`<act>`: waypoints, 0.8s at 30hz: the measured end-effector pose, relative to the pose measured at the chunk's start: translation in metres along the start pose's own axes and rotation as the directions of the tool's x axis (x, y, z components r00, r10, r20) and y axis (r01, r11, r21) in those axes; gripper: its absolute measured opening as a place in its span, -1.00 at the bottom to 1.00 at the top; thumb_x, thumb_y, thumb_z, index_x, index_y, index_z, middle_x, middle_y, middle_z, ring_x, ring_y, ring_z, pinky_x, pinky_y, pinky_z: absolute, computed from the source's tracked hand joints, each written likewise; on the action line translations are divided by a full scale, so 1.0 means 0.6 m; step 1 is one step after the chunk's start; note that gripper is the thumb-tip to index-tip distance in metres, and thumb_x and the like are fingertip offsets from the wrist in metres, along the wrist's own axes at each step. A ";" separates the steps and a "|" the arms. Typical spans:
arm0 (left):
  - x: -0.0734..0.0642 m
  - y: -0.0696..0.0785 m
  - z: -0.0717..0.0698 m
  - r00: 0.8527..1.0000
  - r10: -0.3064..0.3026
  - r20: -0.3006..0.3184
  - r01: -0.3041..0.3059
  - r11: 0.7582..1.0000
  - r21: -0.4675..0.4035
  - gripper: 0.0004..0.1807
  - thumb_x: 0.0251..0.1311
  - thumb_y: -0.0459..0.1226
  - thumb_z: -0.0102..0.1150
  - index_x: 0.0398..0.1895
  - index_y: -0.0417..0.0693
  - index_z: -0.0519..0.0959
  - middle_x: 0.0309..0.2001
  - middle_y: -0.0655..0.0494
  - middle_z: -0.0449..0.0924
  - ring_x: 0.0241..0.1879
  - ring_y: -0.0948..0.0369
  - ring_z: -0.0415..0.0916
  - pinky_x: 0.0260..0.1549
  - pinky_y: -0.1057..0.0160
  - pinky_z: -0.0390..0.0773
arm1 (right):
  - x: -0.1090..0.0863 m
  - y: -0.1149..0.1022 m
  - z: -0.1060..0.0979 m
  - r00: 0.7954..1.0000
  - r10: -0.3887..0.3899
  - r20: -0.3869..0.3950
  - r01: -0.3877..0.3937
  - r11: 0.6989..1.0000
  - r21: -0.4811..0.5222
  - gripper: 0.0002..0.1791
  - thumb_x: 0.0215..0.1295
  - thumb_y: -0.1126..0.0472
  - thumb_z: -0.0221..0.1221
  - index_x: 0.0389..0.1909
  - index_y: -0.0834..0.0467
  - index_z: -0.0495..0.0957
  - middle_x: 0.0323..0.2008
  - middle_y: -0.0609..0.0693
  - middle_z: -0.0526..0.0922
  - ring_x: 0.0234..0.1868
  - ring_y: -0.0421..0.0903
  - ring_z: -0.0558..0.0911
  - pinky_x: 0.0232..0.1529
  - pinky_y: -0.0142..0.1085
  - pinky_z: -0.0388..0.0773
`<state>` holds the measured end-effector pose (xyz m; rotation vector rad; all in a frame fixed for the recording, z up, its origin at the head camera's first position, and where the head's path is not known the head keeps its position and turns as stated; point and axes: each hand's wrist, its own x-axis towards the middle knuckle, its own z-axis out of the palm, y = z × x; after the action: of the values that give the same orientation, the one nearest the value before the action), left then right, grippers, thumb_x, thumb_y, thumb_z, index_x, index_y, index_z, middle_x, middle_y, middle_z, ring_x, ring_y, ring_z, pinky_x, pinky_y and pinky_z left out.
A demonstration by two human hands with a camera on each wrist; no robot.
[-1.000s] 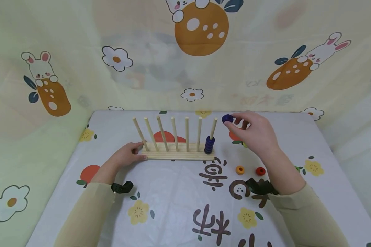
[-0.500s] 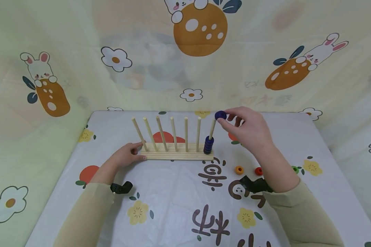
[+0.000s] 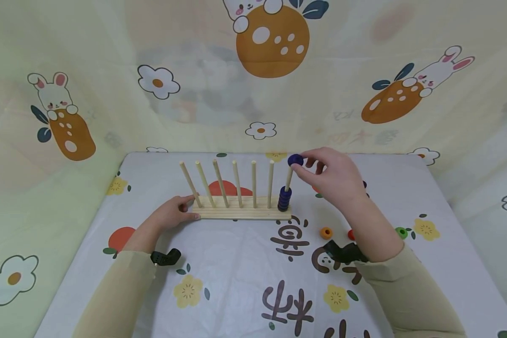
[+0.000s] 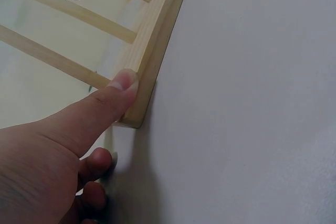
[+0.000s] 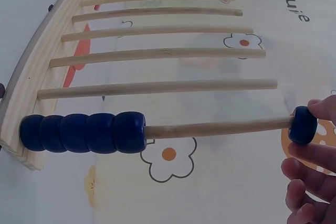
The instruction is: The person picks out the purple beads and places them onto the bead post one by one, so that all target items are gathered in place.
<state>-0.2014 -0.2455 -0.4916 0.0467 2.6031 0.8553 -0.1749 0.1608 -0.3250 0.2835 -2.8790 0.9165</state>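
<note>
A wooden rack (image 3: 236,213) with a row of upright pegs stands on the table. Its rightmost peg (image 5: 220,128) carries a stack of dark blue beads (image 5: 84,132) at the base. My right hand (image 3: 335,176) pinches another dark blue bead (image 5: 303,125) between thumb and finger, right at the tip of that peg. The other pegs, such as the leftmost peg (image 3: 190,184), are bare. My left hand (image 3: 173,213) grips the left end of the rack's base, its thumb (image 4: 123,85) on the near edge.
Right of the rack, an orange bead (image 3: 326,233), a red bead (image 3: 351,234) partly hidden by the right wrist, and a green bead (image 3: 401,233) lie on the printed tablecloth (image 3: 228,263). Dark beads show partly behind the right hand. A patterned curtain (image 3: 194,108) hangs behind.
My right hand has moved left with the blue bead, from beside the rightmost peg to its tip. My left hand has stayed on the rack's end.
</note>
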 end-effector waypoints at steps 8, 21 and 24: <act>-0.004 0.002 -0.001 1.000 -0.003 -0.001 0.003 1.000 -0.006 -0.15 0.16 -0.04 0.40 0.49 -0.03 0.27 -0.25 -0.01 0.35 -0.21 0.08 0.30 -0.26 0.12 0.28 | 0.001 -0.001 0.009 1.000 -0.013 -0.006 0.013 1.000 -0.017 -0.48 0.31 -0.21 0.21 0.14 0.03 0.62 -0.16 -0.02 0.58 -0.21 -0.04 0.47 -0.38 -0.17 0.42; -0.005 0.004 -0.001 1.000 0.011 -0.005 -0.011 1.000 0.004 -0.17 0.17 -0.06 0.39 0.48 -0.03 0.28 -0.27 -0.01 0.36 -0.22 0.09 0.31 -0.26 0.12 0.28 | 0.001 -0.001 0.019 1.000 -0.013 0.001 0.013 0.999 -0.044 -0.50 0.30 -0.17 0.25 0.13 0.04 0.63 -0.18 -0.01 0.58 -0.21 -0.02 0.47 -0.34 -0.16 0.40; -0.007 0.006 -0.002 1.000 0.009 -0.005 -0.009 1.000 0.003 -0.17 0.17 -0.06 0.39 0.48 -0.03 0.28 -0.27 -0.01 0.35 -0.22 0.09 0.30 -0.26 0.12 0.28 | 0.001 0.000 0.020 1.000 -0.021 -0.003 0.021 0.999 -0.047 -0.50 0.30 -0.16 0.25 0.13 0.05 0.63 -0.18 0.00 0.59 -0.22 -0.02 0.47 -0.34 -0.16 0.39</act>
<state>-0.1984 -0.2440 -0.4874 0.0574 2.6104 0.8556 -0.1763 0.1537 -0.3348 0.3063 -2.8842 0.8432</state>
